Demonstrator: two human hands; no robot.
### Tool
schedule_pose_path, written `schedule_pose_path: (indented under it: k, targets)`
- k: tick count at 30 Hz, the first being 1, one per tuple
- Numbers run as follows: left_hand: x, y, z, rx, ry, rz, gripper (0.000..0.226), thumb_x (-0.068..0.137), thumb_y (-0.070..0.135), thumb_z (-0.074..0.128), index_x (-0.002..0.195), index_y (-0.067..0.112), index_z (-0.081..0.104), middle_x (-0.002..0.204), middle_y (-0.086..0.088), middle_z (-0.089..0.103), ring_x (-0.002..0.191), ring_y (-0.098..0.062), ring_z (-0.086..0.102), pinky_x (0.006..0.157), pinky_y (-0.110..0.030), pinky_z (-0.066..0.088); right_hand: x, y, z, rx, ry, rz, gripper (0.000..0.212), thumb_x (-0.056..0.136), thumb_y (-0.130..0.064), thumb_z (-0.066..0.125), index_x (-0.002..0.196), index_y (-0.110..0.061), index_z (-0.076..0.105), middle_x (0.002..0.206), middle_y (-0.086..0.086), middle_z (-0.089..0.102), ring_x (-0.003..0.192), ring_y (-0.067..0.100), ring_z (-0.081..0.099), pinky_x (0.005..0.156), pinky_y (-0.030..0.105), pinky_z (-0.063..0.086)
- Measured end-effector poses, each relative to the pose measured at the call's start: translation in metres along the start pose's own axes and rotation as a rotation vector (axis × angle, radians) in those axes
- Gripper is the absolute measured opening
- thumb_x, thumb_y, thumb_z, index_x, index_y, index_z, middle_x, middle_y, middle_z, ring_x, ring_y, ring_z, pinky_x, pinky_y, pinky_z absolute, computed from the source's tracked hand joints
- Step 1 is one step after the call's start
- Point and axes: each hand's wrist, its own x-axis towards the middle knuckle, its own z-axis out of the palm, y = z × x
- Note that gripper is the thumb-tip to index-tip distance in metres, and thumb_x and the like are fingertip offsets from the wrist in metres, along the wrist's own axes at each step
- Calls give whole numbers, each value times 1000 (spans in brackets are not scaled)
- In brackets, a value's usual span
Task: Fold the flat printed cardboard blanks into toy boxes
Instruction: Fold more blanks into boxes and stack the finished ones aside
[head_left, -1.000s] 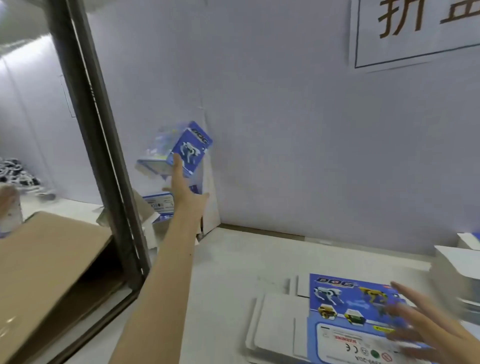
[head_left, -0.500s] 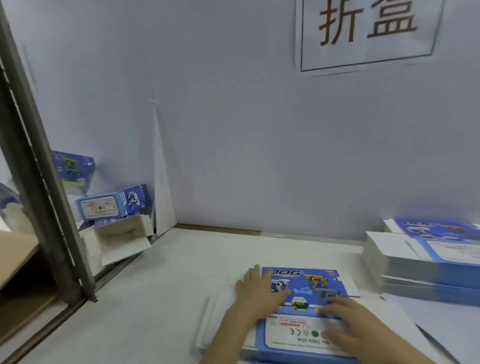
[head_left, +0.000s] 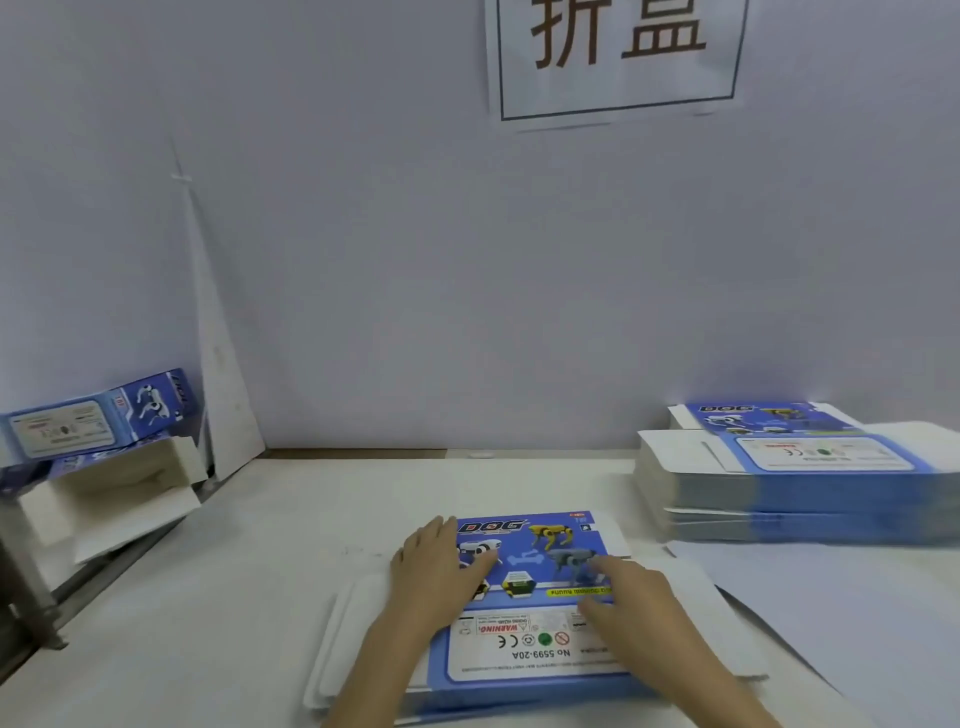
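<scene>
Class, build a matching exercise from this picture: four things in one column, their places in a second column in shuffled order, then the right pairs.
Things
1. folded box
2. tall stack of blanks
3. paper sign
4. top flat blank

Places
A. high on the wall
B. under the left hand and right hand
C. far left, off the table's edge
D. right side of the table

Pairs: 1-C, 2-D, 3-A, 4-B
</scene>
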Motion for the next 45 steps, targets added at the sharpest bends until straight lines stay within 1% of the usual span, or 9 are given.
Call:
schedule_pose_path:
  k: [5,15,19,24,27,30,37,41,45]
  targets:
    - [-4,2,6,76,-20,-31,79,93,68,26,154,23,5,162,-7,-1,149,-25,3,118,-42,10,3,0,-3,153,27,159,29,98,-21,40,126,-15,47,127,5,57,110,21,53,90,34,50]
    - [-11,9,4,27,7,-59,75,94,66,24,154,23,6,162,-8,5,148,-25,6,118,-41,10,34,-23,-43,316,-110,325,18,91,-13,60,93,-4,44,72,5,42,65,16,42,50,23,29]
    - [-13,13,-22,-98,29,-52,73,95,62,30,154,25,5,162,-8,3,148,-25,3,120,-45,6,44,-36,-64,194,-127,141,16,91,-16,64,94,-5,52,73,4,51,59,13,46,48,20,35]
    - [-28,25,-96,-251,492,138,85,69,68,66,139,27,41,128,2,39,128,-19,35,109,-36,27,31,-68,-134,254,19,-246,14,88,-5,63,92,-17,57,101,11,72,83,22,65,81,37,52]
    - [-52,37,-128,-487,367,301,70,61,71,73,122,43,52,115,23,49,106,-2,52,90,-27,46,13,-90,-174,104,-88,-418,17,90,-8,62,90,-25,61,94,0,75,78,13,69,75,32,53]
    - [-65,49,-139,-906,75,387,34,74,43,72,106,31,65,97,8,75,86,-15,72,65,-26,58,0,-108,-188,-72,0,-546,19,89,-11,62,88,-30,60,96,-3,74,88,17,68,82,36,53]
    - [-71,63,-138,-1041,172,446,15,81,31,63,95,31,69,90,2,76,78,-18,73,60,-26,58,-4,-95,-158,-340,508,-522,24,87,-27,53,107,-14,56,109,4,55,107,28,46,88,39,36]
    - [-67,57,-141,-1141,305,422,19,83,32,61,100,26,68,91,3,76,78,-15,73,58,-22,57,-16,-67,-129,165,858,-364,64,88,-23,61,145,-13,34,150,10,31,138,27,25,114,37,20]
    - [-64,55,-140,-1180,340,352,19,81,35,60,99,32,64,92,7,75,80,-14,73,55,-21,56,-23,-54,-93,747,446,-169,46,94,-37,54,138,-33,41,144,-7,47,122,2,51,87,19,42]
